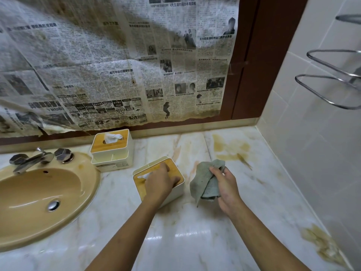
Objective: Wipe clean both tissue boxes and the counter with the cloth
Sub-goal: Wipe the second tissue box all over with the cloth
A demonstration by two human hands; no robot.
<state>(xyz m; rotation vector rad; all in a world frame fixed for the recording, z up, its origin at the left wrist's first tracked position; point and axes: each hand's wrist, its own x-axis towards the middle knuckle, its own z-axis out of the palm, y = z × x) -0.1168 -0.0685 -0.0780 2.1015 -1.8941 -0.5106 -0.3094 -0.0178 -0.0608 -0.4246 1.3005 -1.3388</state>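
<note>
Counter (pixel 195 241): marble, fills the lower frame. Yellow-brown stains show at right centre (pixel 230 148) and at lower right (pixel 320 245), so I judge it not wiped yet. Sink (pixel 39 192) is at left.

Far box (pixel 112 151): upper centre-left against the back wall, next to the tap, with a tissue sticking out of the lid. No hand on it.

Near box (pixel 140 187): centre frame, standing on the counter, turned at an angle.

Cloth (pixel 203 180): grey-green, bunched, hanging in the air just right of the near box. It touches neither box nor counter.

Step, my read: the near box is in hand, steadied and about to get wiped. Next move calls for bringing the cloth left onto the lid or side wall. The left hand has to shift too, since it covers most of the lid. The far box and the counter stains come after that.

Left hand (pixel 161 182): palm down on the near box lid, holding it in place, thumb at the lid's right edge, forearm coming up from bottom centre.

Right hand (pixel 226 184): closed around the wadded cloth, fingers wrapped over the top fold, loose end hanging down to the left.
</note>
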